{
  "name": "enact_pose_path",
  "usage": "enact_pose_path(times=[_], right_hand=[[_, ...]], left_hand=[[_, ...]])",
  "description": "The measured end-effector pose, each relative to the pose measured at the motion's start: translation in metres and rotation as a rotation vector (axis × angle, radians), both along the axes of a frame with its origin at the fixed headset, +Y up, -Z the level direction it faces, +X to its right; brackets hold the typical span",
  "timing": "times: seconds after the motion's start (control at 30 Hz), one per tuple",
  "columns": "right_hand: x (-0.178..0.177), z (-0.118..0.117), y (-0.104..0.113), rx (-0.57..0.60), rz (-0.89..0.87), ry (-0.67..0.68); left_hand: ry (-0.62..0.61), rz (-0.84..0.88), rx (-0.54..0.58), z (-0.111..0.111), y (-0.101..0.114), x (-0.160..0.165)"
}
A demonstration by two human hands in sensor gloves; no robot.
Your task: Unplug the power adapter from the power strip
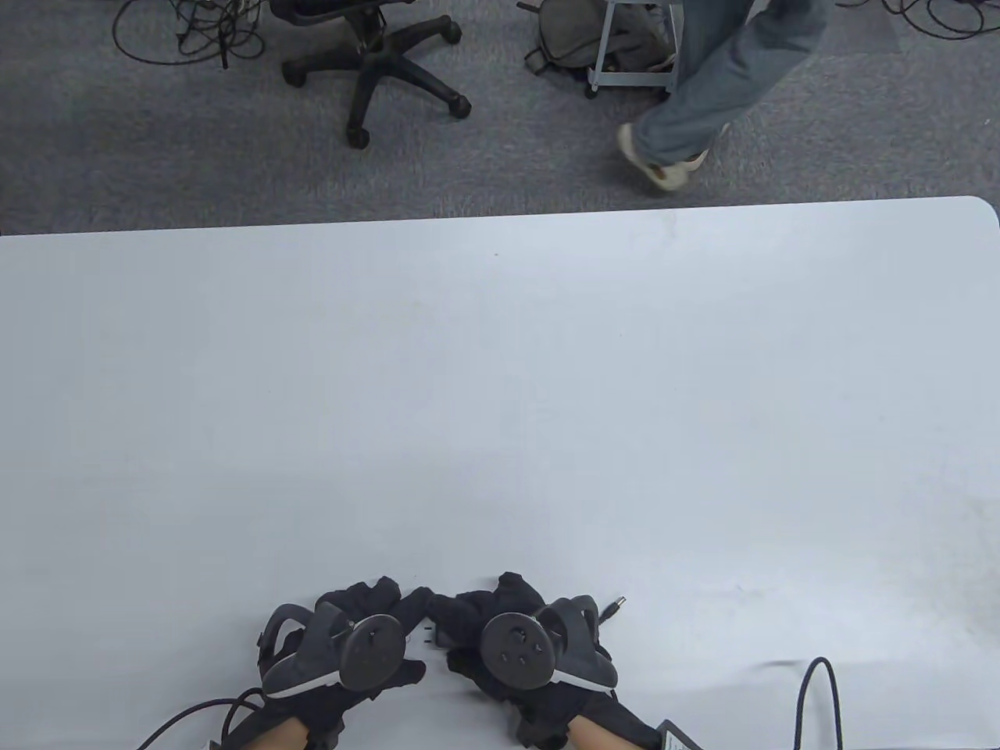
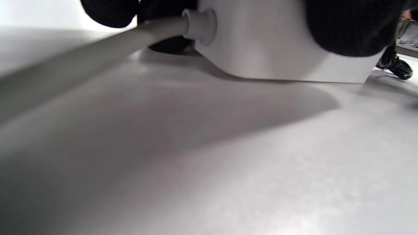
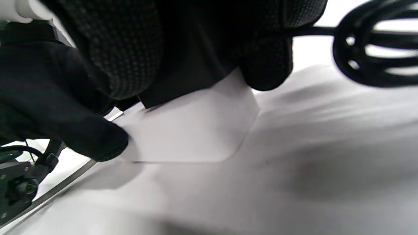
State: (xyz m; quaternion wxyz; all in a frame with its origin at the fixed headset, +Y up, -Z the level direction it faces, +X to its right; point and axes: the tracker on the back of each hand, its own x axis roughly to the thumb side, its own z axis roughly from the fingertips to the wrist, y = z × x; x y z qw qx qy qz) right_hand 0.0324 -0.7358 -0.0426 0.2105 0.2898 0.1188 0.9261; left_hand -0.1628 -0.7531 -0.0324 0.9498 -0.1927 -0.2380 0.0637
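Observation:
The white power strip (image 1: 432,637) lies near the table's front edge, almost wholly hidden under both hands. My left hand (image 1: 375,600) grips its end, where the white cord (image 2: 98,52) leaves the strip's body (image 2: 267,49); gloved fingertips (image 2: 346,29) press on its top edge. My right hand (image 1: 486,601) is closed over a black power adapter (image 3: 189,68) that sits on the strip (image 3: 189,133), with fingers (image 3: 267,71) down on both sides of it. I cannot see whether its prongs are in the sockets.
A black cable with a barrel plug (image 1: 617,605) lies just right of my right hand. More black cable (image 1: 820,703) loops at the front right, coiled in the right wrist view (image 3: 375,49). A grey labelled box corner (image 1: 676,736) sits at the bottom edge.

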Motion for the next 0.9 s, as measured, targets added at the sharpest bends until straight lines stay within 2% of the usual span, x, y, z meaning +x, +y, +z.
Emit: enact_pose_path(times=[0.33,0.63,0.9], right_hand=[[0.0049,-0.0014,-0.0076,-0.097,-0.025,-0.006],[0.005,-0.0021,-0.0091,-0.081,-0.115,0.001],[0.0078,-0.0066,-0.0083,-0.094,-0.159,-0.006]], left_hand=[[0.005,0.012,0.008,0.0022,0.0036,0.0033],[0.023,0.009,0.042,0.0023,0.0051,0.0025],[0.041,0.033,-0.001,-0.0027,0.0039,0.0013]])
